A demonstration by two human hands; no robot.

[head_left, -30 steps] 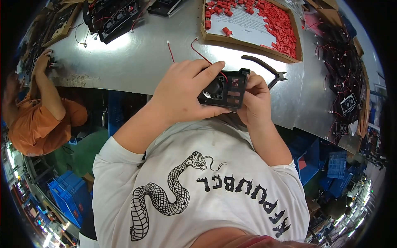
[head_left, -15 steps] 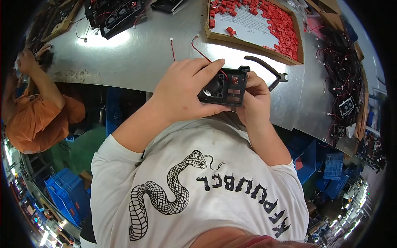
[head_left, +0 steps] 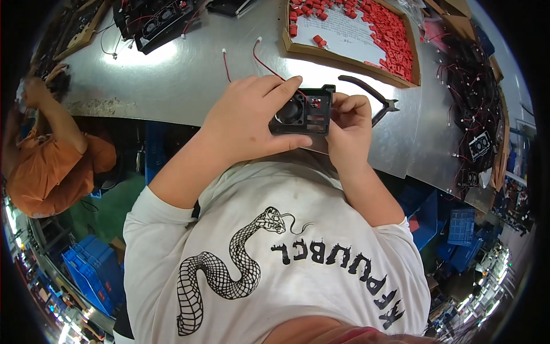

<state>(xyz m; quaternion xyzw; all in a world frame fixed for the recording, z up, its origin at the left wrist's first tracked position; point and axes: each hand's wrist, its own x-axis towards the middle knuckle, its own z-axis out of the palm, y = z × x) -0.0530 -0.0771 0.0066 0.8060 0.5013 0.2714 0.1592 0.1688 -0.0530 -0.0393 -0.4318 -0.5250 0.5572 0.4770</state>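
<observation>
My left hand (head_left: 243,117) grips a black plastic fan housing (head_left: 319,106) above the near edge of the metal table. Its thumb lies along the near side and its fingers over the far side. A small round fan (head_left: 291,110) sits in the housing, partly covered by the fingers. Red wires (head_left: 264,66) with white plugs stick out beyond this hand. At the housing's right end, my right hand (head_left: 352,129) has its fingers curled and pinched together; what they hold, if anything, is hidden. Side cutters (head_left: 380,98) with dark handles lie just beyond the right hand.
A cardboard tray (head_left: 349,64) of small red parts (head_left: 395,49) and a paper sheet stands at the back. Wired black fan units (head_left: 478,103) pile up on the right; another fan assembly (head_left: 160,23) lies back left. At far left, a person in orange (head_left: 51,166) works.
Both hands and the housing have shifted slightly left and away from my body. My right fingers have drawn a little apart from the housing's end.
</observation>
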